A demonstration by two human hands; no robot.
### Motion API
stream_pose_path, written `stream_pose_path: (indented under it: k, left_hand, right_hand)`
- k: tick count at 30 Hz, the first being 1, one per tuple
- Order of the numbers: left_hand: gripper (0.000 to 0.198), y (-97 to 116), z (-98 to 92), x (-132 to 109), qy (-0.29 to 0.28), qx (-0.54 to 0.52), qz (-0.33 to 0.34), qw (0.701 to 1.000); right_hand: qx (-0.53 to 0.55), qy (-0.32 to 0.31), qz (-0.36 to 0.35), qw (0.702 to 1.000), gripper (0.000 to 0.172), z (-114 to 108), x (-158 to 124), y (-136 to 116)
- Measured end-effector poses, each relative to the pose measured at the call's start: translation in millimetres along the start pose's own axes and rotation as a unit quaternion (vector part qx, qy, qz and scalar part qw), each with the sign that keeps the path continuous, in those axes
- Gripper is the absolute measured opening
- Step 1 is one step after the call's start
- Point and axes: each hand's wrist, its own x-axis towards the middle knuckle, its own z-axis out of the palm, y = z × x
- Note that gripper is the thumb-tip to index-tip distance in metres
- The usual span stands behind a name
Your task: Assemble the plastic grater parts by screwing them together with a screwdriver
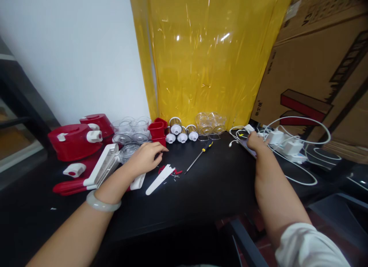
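The left hand point(148, 156) is palm down, fingers loosely bent, the thumb parted from them with nothing seen between. Just past its fingertips stand red cups point(157, 131), overlapping too much to count. Nearer the person and to its right lie one white strip point(160, 180), red bits point(178, 172) partly under the strip, and several screws point(174, 177) too small to count.

The right hand point(255, 141) is at the near end of a flat device point(247, 148), which it partly covers; its fingertips are hidden, so whether it grips or only touches cannot be told. White cables point(301, 179) loop around and beyond it, and two chargers point(275, 137) stand to its right, crowding that side.

Between the hands lies one screwdriver point(207, 145), tip toward the left hand. Beyond are four drums point(175, 126), one resting on three, and clear cups point(211, 123) whose overlapping rims defeat a count.

Left of the left hand, two red housings point(74, 142) show, plus a red-and-white handle point(100, 167); the left forearm crosses in front. A clear bowl point(128, 152) and a white part point(138, 182) are half hidden by that hand and wrist. Behind the bench point(218, 198), a yellow sheet point(212, 60) hangs beside a carton point(310, 67), cut off at the edge.
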Motion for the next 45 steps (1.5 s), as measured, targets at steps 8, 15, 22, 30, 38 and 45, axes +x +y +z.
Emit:
stream_pose_path:
  k: [8,15,22,30,38,45]
  left_hand:
    - [0.031,1,-0.7,1,-0.001,0.008,-0.002,1.0]
    - [0.031,2,-1.3,1,-0.007,0.012,-0.003,1.0]
    - [0.031,1,-2.3,0,-0.008,0.016,-0.005,1.0]
    - [0.032,2,-3.7,1,-0.008,0.015,-0.009,1.0]
    - [0.031,4,-5.2,1,-0.009,0.018,-0.017,1.0]
    - [0.032,4,-6.5,1,-0.009,0.017,-0.021,1.0]
  right_hand:
    - [-0.012,-0.015,-0.017,1.0,0.02,1,4,4]
    - [0.008,0.005,-0.003,1.0,0.019,-5,4,8]
    - [0.002,0.008,0.008,1.0,0.02,-11,3,7]
    - [0.062,0.185,0.092,0.976,0.025,-36,-14,1]
    - [0.089,0.223,0.132,0.962,0.021,-44,-24,-3]
    - [0.093,0.224,0.145,0.959,0.021,-44,-23,-2]
